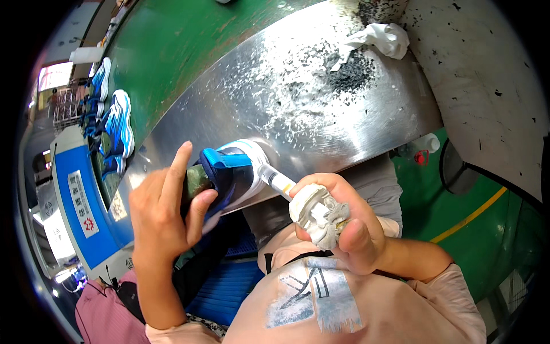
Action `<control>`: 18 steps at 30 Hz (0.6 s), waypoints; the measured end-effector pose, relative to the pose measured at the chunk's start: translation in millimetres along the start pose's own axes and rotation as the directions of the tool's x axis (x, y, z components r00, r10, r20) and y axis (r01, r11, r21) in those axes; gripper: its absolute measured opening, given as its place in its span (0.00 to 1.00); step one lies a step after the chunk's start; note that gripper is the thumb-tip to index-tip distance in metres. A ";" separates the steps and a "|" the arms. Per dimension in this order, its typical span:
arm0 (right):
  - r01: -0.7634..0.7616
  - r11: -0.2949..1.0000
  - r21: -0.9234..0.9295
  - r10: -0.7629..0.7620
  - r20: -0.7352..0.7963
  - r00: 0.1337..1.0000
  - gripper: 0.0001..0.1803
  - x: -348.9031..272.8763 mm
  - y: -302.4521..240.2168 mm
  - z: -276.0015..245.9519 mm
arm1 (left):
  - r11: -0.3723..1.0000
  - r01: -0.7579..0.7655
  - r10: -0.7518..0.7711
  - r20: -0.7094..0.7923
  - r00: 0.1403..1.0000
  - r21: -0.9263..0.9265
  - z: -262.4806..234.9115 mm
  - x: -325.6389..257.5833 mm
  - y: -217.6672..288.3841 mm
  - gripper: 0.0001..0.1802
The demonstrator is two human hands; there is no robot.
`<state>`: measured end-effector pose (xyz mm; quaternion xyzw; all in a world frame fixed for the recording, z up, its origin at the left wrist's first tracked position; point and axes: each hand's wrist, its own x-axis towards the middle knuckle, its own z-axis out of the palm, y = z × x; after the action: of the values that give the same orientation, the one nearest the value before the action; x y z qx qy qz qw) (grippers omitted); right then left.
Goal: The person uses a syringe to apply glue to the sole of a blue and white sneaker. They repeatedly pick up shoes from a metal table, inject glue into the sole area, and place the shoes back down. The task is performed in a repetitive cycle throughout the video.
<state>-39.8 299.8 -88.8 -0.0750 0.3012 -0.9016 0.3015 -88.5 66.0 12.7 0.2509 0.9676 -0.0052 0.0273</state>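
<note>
My left hand (163, 209) is by a blue-and-white sports shoe (246, 189), its forefinger and thumb apart on either side of a green shoe last (197, 181) inside the shoe. Whether the other fingertips touch the last is hidden. The shoe lies tilted at the table's near edge, its bright blue heel tab (229, 159) uppermost. My right hand (358, 229) is closed around a syringe (277, 180) whose back end is caked with thick whitish residue. The syringe's tip points at the white sole edge near the heel, and I cannot tell if it touches.
Black and white scraps lie over the metal tabletop (229, 97), with a crumpled white cloth (378, 40) at the far right. More blue-and-white shoes (120, 123) stand along the left. A blue-and-white machine (86, 200) is nearer on that side. A pale board (481, 86) rises at right.
</note>
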 end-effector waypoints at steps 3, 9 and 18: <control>0.013 1.000 -0.027 -0.014 -0.021 1.000 0.48 -3.4 -4.1 1.0 | 0.991 0.137 -0.137 -0.010 0.991 0.013 1.4 3.3 17.3 0.28; 0.055 0.998 -0.042 -0.058 -0.076 0.995 0.46 -4.6 -3.7 14.9 | 0.923 0.384 -0.383 -0.025 0.923 0.024 3.9 8.3 42.3 0.24; -0.040 0.983 -0.178 -0.010 -0.271 0.963 0.55 -7.4 -6.2 52.7 | 0.882 0.472 -0.469 -0.089 0.879 0.007 2.5 19.6 50.4 0.19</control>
<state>-20.2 281.9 -42.3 0.0238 0.4211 -0.8697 0.2564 -81.0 119.6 9.3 0.0088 0.9997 -0.0147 -0.0194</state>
